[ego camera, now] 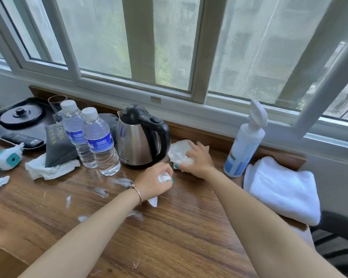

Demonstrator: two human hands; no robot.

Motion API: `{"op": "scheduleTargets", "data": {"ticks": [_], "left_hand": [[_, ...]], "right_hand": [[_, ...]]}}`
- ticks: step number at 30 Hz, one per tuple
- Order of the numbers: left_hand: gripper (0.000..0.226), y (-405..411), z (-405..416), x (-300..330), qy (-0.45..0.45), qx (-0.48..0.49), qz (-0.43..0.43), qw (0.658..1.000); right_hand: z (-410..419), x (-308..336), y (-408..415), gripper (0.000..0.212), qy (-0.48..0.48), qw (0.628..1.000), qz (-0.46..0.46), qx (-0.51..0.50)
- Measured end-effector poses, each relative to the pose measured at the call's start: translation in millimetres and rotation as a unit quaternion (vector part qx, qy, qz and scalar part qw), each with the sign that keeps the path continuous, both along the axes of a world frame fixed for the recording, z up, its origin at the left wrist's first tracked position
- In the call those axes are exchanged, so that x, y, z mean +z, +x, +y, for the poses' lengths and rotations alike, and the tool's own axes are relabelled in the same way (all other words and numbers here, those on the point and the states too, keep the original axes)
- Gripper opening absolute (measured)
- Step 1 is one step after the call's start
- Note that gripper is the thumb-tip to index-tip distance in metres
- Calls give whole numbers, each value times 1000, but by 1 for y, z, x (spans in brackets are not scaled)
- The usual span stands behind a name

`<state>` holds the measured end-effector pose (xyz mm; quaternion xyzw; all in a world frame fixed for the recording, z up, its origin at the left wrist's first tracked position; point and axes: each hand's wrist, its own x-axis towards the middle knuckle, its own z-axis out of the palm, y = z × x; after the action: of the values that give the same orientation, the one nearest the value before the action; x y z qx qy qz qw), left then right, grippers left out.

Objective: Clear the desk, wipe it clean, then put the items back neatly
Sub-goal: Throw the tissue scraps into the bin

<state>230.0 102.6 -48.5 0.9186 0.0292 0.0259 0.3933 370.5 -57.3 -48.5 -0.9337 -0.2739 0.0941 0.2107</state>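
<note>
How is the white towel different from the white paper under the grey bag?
The towel is folded flat and thick; the paper is crumpled and thin. The towel lies at the desk's right end with nothing on it; the paper sits left, partly pinned under the grey bag. Both are white.

The wooden surface [179,227] is filling the lower half of the frame, with white smears and paper scraps showing at centre left. A steel kettle [138,141] with a black handle is standing upright at centre, and two capped water bottles [88,137] are standing just left of it, touching each other. A grey pouch [57,145] is leaning behind them on a crumpled tissue [48,169]. A black tray [0,135] is sitting at far left, carrying a glass [56,105]. A white spray bottle [244,145] is standing at right, beside a folded white towel [279,189]. A wad [179,153] of tissue is lying right of the kettle.
</note>
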Motion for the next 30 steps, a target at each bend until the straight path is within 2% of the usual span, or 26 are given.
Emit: {"op": "scheduleTargets", "data": {"ticks": [3, 6, 11, 15, 19, 22, 26, 30], "left_hand": [[14, 2, 0, -1, -16, -1, -10, 1000], [27, 4, 0, 0, -30, -14, -24, 999], [57, 8, -4, -3, -6, -39, -43, 998], [81, 19, -8, -4, -4, -93, -36, 995], [89, 30, -22, -5, -41, -148, 6, 988], [85, 35, -42, -3, -62, -183, 13, 981], [67, 35, -81, 6, -90, -230, -19, 969], [44, 36, -127, 13, -98, -306, -66, 945]], "right_hand": [[-4, -10, 7, 71, -9, 999, 46, -21], [-12, -20, 5, 81, 50, 993, 76, -75], [-31, -12, -22, 37, 106, 988, 81, -73], [-48, -11, -47, 38, 140, 987, 43, -62], [-66, -9, -69, 38, 190, 978, 41, -77], [-86, -3, -86, 37, 219, 970, 39, -101], [-118, 12, -112, 35, 241, 956, 19, -168], [-162, 27, -143, 44, 247, 943, -14, -224]]}}
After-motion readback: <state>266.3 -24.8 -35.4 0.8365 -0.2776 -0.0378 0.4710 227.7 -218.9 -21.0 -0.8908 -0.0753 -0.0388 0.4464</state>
